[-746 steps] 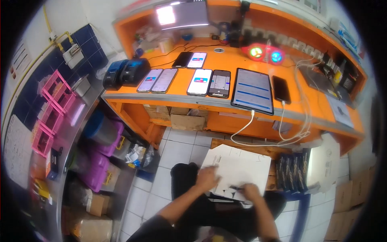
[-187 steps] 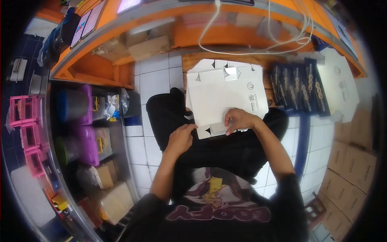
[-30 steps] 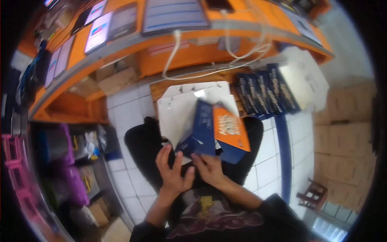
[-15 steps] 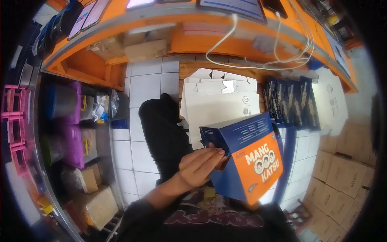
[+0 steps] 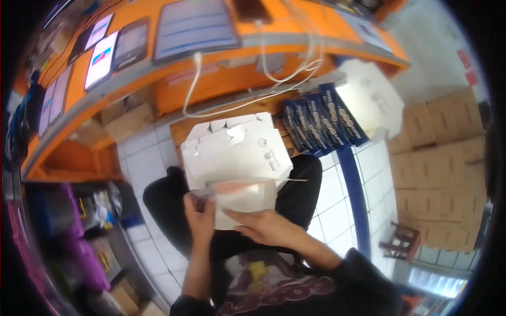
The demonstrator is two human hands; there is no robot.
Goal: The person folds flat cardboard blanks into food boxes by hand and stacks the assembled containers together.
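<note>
"What sort of room was it?"

"Pale floor tiles (image 5: 145,163) ran up to an orange tabletop (image 5: 79,84), with a person in a dark shirt (image 5: 316,274) facing it."

"And the thing being handled, where was that?"

"A pale box (image 5: 247,197), rather blurred, was up over a dark-trousered lap (image 5: 171,210), just in front of a pile of white cardboard sheets (image 5: 232,158). An orange tint showed near its upper edge."

"How was it held?"

"The left hand (image 5: 199,216) was clamped on its left end, thumb and fingers about the edge. The right hand (image 5: 263,226) had a finger stretched out against the near side; whether it gripped, I couldn't tell."

"What lay around that?"

"The pile rested on a low wooden platform (image 5: 179,130). To its right came a row of navy cartons (image 5: 321,121), then a large cut-cornered white sheet (image 5: 371,97) beside them."

"And farther off?"

"A white cable (image 5: 195,84) drooped from a tablet (image 5: 195,26) on the tabletop, and a lit phone (image 5: 101,60) lay to the left of that. Brown cartons (image 5: 440,168) were stacked on the right, a small reddish stool (image 5: 400,242) near their foot."
</note>
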